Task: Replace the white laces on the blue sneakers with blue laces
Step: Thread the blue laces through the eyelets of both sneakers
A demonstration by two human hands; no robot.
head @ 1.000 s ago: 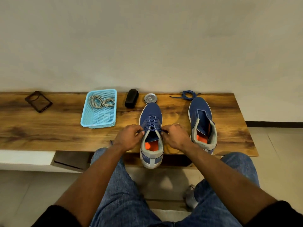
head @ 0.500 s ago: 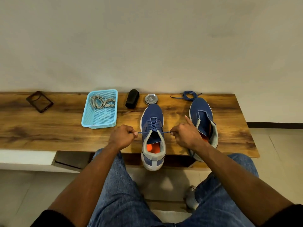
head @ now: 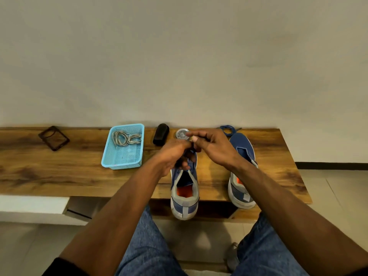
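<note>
Wooden bench (head: 59, 172), both left hand (head: 172, 154) and right hand (head: 214, 145) pinching blue lace (head: 192, 151) above near sneaker (head: 185, 194).

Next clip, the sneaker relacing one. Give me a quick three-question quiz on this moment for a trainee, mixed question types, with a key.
1. True or false: the white laces lie inside the light blue basket.
2. Which sneaker are both hands working over? A) the middle sneaker B) the right-side sneaker C) neither
3. Fill in: a spare blue lace lies on the wooden bench just beyond the toe of the ____ sneaker.

Key
1. True.
2. A. The left hand and right hand meet above its laced front, pinching the dark blue lace between them.
3. Right-side, which has no lace that shows.
</note>
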